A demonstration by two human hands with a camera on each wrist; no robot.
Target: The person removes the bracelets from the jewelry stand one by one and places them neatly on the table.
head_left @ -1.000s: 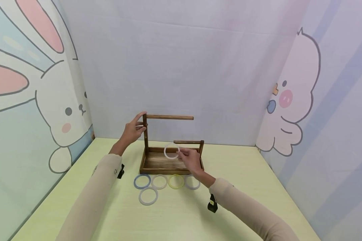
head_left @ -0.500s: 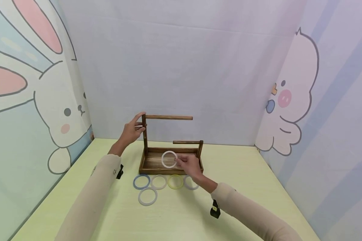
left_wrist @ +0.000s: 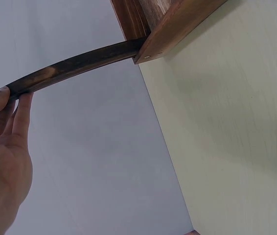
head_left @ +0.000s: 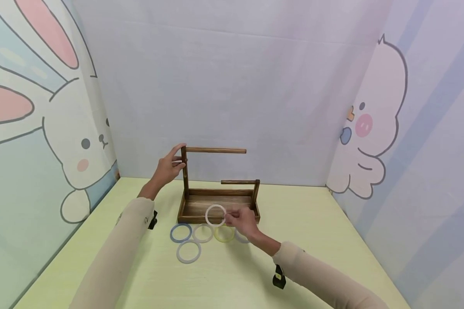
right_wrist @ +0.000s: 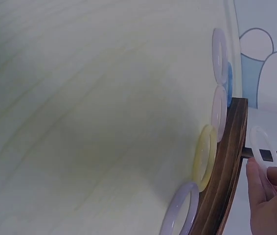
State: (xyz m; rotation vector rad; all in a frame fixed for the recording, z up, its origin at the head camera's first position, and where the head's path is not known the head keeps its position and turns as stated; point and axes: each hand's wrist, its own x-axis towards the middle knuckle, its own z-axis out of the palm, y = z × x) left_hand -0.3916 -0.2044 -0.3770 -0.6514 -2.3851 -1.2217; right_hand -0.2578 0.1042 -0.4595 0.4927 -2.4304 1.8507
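Note:
My left hand (head_left: 166, 169) holds the top of the tall post (left_wrist: 75, 63) of a dark wooden rack, thumb on one side and fingers on the other. With thumb and fingers, my right hand (head_left: 243, 221) pinches the edge of a whitish ring (head_left: 206, 214). That ring is raised upright in front of the tray's front wall (head_left: 195, 220), above the row of rings. Below it on the table lie a blue ring (right_wrist: 230, 83), a pale pink ring (right_wrist: 215, 115), a yellow ring (right_wrist: 197, 164) and a pale purple ring (right_wrist: 173, 210), partly hidden by my right hand in the head view.
Another pale ring (head_left: 188, 262) lies nearer, in front of the blue one. A long bar (head_left: 216, 150) juts right from the tall post. A shorter, lower bar (head_left: 237, 182) points left from the right post (head_left: 255, 193). Cloth walls surround the pale table (head_left: 305, 240).
My right hand has brought the whitish ring down and toward me, from near the short bar to the tray's front wall. My left hand stays on the post.

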